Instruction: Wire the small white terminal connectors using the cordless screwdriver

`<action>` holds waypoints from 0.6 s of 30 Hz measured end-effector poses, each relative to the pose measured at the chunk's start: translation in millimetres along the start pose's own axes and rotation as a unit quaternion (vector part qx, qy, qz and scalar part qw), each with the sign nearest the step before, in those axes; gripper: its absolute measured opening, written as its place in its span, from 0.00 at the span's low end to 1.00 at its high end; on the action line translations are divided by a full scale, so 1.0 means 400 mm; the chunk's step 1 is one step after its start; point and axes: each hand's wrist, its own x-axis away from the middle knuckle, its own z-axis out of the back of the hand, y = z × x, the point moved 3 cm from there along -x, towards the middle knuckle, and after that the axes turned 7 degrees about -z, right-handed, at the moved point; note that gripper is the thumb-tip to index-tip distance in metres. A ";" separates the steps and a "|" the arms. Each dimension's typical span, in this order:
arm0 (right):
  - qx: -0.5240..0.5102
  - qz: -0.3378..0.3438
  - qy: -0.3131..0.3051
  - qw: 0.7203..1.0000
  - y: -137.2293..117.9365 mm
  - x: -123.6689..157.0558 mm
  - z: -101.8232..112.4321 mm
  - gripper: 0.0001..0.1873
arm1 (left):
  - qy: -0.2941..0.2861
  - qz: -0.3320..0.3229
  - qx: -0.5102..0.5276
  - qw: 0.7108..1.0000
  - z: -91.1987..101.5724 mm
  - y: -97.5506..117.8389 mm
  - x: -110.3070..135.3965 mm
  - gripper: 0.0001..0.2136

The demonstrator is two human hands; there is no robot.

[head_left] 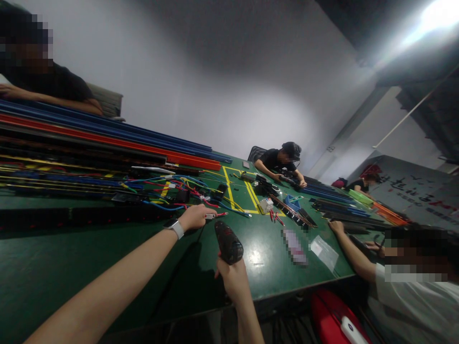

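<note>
My left hand (195, 217), with a white watch on the wrist, reaches out over the green table (53, 267) and pinches the terminal end of a red wire (215, 215). It lies next to a tangle of blue, red and yellow wires (172, 188). My right hand (233, 279) is closed around the grip of a dark cordless screwdriver (228, 243), held upright near the table's front edge.
Long blue, red and black rails (107, 138) lie along the table's left side. A white connector block (266, 205), red cutters (276, 219) and a clear bag (324, 252) sit beyond. Other people work at the left, far end and right; a red object (333, 317) lies below.
</note>
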 end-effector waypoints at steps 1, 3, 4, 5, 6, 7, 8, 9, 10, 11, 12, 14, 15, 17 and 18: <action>0.000 0.000 0.002 1.000 0.000 0.000 0.000 0.11 | -0.001 -0.001 0.000 1.000 0.000 0.000 0.000 0.25; -0.001 -0.002 0.001 1.000 0.002 -0.001 -0.001 0.11 | -0.001 -0.005 -0.003 1.000 -0.001 0.000 -0.001 0.25; -0.001 -0.002 -0.002 1.000 0.003 -0.001 -0.001 0.10 | -0.001 -0.004 -0.005 1.000 -0.001 0.000 -0.001 0.24; 0.001 -0.002 -0.004 1.000 0.004 -0.001 -0.002 0.09 | -0.001 -0.002 -0.006 1.000 -0.002 0.000 -0.002 0.24; 0.002 -0.003 -0.006 1.000 0.005 -0.001 -0.002 0.09 | 0.000 0.001 -0.006 1.000 -0.002 -0.001 -0.002 0.24; 0.004 -0.003 -0.006 1.000 0.006 -0.001 -0.002 0.09 | 0.001 0.004 -0.004 1.000 -0.002 -0.001 -0.002 0.23; 0.006 -0.004 -0.007 1.000 0.006 0.000 -0.002 0.09 | 0.001 0.004 -0.004 1.000 -0.002 0.000 -0.002 0.23; 0.007 -0.005 -0.006 1.000 0.006 0.000 -0.002 0.09 | 0.001 0.001 -0.003 1.000 -0.002 0.000 -0.002 0.23; 0.008 -0.005 -0.006 1.000 0.005 0.000 -0.002 0.09 | 0.001 -0.002 -0.004 1.000 -0.001 0.001 -0.002 0.23; 0.008 -0.004 -0.004 1.000 0.004 0.001 -0.002 0.09 | 0.001 -0.006 -0.006 1.000 -0.001 0.001 -0.001 0.24; 0.009 -0.003 -0.002 1.000 0.001 0.001 -0.001 0.09 | 0.002 -0.009 -0.008 1.000 0.000 0.002 -0.001 0.24; 0.007 -0.006 -0.001 1.000 -0.003 0.002 -0.001 0.10 | 0.002 -0.007 -0.010 1.000 0.000 0.001 0.000 0.25; 0.004 -0.009 -0.003 1.000 -0.004 0.002 -0.001 0.10 | 0.003 -0.004 -0.009 1.000 0.001 0.000 0.000 0.25; -0.002 -0.014 -0.008 1.000 -0.005 0.001 -0.001 0.10 | 0.003 0.000 -0.005 1.000 0.001 -0.001 0.000 0.25; -0.003 -0.013 -0.008 1.000 -0.005 0.001 0.000 0.10 | 0.002 0.001 -0.004 1.000 0.001 -0.001 0.000 0.25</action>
